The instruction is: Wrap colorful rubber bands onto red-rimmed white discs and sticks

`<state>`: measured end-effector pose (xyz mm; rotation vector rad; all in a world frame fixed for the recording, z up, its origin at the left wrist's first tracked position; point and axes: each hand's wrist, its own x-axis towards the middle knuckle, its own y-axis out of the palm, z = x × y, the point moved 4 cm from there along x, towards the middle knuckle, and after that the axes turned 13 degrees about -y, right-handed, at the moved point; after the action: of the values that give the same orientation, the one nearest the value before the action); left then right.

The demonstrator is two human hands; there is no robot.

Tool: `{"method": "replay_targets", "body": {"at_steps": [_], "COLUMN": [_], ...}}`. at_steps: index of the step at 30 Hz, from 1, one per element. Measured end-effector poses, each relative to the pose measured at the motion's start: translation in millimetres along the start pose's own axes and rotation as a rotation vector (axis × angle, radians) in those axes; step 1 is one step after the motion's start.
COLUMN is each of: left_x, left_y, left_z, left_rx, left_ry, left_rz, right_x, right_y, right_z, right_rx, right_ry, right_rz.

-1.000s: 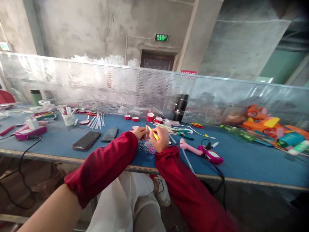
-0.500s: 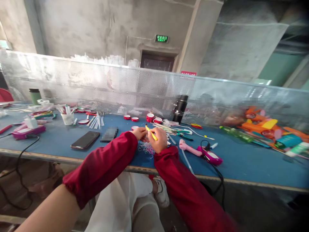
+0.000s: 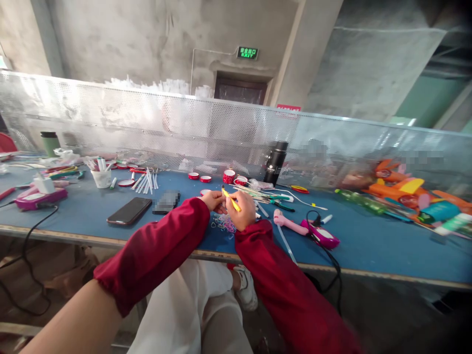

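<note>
Both my hands meet over the blue table (image 3: pixel 368 246), in red sleeves. My right hand (image 3: pixel 244 212) grips a thin yellow stick (image 3: pixel 230 199) that slants up to the left. My left hand (image 3: pixel 212 200) is closed right beside its tip, fingers pinched together; what it pinches is too small to make out. Below the hands lies a small heap of thin coloured rubber bands (image 3: pixel 224 223). Just right of my right wrist lie a pink glue gun (image 3: pixel 291 223) and a magenta device (image 3: pixel 321 236) with a black cable.
A black phone (image 3: pixel 127 211) lies left of my arms. Red tape rolls (image 3: pixel 230 176), a black flask (image 3: pixel 275 163), white sticks (image 3: pixel 148 181) and a white cup (image 3: pixel 102 178) stand further back. Orange toy parts (image 3: pixel 401 189) pile at the right. A perforated metal screen (image 3: pixel 147 128) backs the table.
The view has shifted slightly. My hands stay together; the yellow stick's tip has moved a little towards my left hand.
</note>
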<state>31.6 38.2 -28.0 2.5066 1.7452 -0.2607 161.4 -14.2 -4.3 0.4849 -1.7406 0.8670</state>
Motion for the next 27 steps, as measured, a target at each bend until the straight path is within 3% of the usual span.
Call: {"method": "replay_targets", "body": {"at_steps": [9, 15, 21, 27], "left_x": [-1, -10, -3, 2], "left_y": [0.0, 3.2, 0.4, -3.1], "left_z": [-1, -5, -3, 0], "left_rx": [-0.016, -0.004, 0.010, -0.013], "left_ry": [0.010, 0.015, -0.011, 0.010], "left_rz": [-0.009, -0.027, -0.014, 0.013], "right_x": [0, 0, 2, 2], "right_y": [-4, 0, -1, -7], "right_z": [-4, 0, 0, -2], "right_rx": [-0.037, -0.019, -0.034, -0.089], "right_ry": [0.028, -0.013, -0.003, 0.024], "right_rz": [-0.059, 0.002, 0.026, -0.055]}}
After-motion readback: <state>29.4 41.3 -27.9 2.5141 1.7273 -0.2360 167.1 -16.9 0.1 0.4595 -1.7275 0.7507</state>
